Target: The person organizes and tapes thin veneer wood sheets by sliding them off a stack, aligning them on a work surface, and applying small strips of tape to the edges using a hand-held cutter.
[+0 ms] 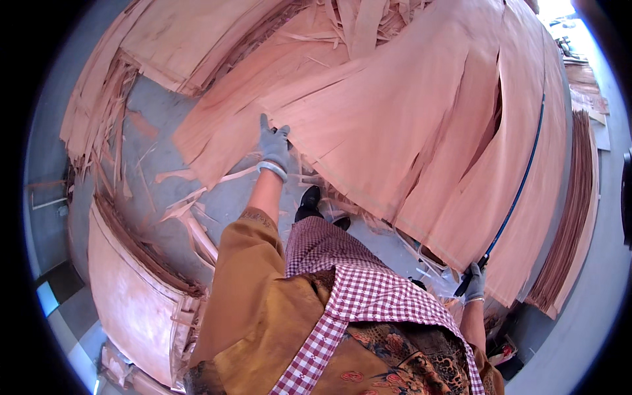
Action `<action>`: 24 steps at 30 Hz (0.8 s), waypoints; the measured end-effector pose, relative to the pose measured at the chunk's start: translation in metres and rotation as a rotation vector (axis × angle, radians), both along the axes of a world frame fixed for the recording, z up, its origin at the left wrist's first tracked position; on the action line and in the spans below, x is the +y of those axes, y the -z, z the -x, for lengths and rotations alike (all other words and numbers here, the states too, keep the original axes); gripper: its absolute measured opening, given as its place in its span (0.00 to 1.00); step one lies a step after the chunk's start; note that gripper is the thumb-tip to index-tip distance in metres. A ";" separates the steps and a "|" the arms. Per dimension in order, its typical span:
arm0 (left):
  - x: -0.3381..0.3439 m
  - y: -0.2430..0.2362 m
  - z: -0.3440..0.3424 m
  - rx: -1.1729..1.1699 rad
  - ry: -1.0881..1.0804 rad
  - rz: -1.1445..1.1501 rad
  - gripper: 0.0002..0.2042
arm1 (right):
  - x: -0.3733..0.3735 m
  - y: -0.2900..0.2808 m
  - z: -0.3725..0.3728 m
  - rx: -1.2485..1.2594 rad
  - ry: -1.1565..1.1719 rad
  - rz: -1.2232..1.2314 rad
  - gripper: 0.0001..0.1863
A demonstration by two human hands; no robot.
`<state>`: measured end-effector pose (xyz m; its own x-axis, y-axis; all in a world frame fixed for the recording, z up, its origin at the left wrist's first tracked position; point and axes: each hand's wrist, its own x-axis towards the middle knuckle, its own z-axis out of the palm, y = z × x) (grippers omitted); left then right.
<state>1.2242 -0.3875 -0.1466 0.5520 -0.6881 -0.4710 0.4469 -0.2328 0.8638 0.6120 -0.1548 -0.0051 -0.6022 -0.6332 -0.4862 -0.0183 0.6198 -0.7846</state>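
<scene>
My left hand (273, 146), in a grey glove, reaches forward and grips the near edge of a large thin wood veneer sheet (395, 112) that lies on top of a wide stack. My right hand (474, 283), also gloved, is closed around the dark handle of a long thin blue rod (520, 178). The rod runs up and away across the right side of the veneer stack. My black shoe (309, 197) stands on the grey floor just below the sheet's edge.
Torn veneer strips and scraps (184, 204) litter the grey concrete floor. A curved pile of veneer (131, 296) sits at lower left, more sheets (171, 39) at upper left, and a ribbed stack (573, 217) stands at the right.
</scene>
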 end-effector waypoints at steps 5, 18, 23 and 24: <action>-0.017 0.042 -0.001 -0.291 0.035 -0.118 0.28 | 0.002 -0.003 -0.002 0.030 -0.001 -0.008 0.08; -0.009 0.021 -0.002 -0.718 0.216 -0.304 0.24 | 0.003 0.008 0.003 -0.025 0.049 0.065 0.12; -0.014 0.018 0.011 -0.851 0.121 -0.165 0.24 | 0.010 0.007 0.002 0.004 0.069 0.084 0.12; -0.016 0.015 0.012 -0.940 0.141 -0.187 0.23 | 0.013 0.009 0.005 0.012 0.073 0.084 0.12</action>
<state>1.2117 -0.4031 -0.1618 0.6772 -0.7357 0.0121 -0.4498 -0.4009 0.7981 0.6070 -0.1418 -0.0140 -0.6536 -0.6258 -0.4256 0.0146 0.5518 -0.8338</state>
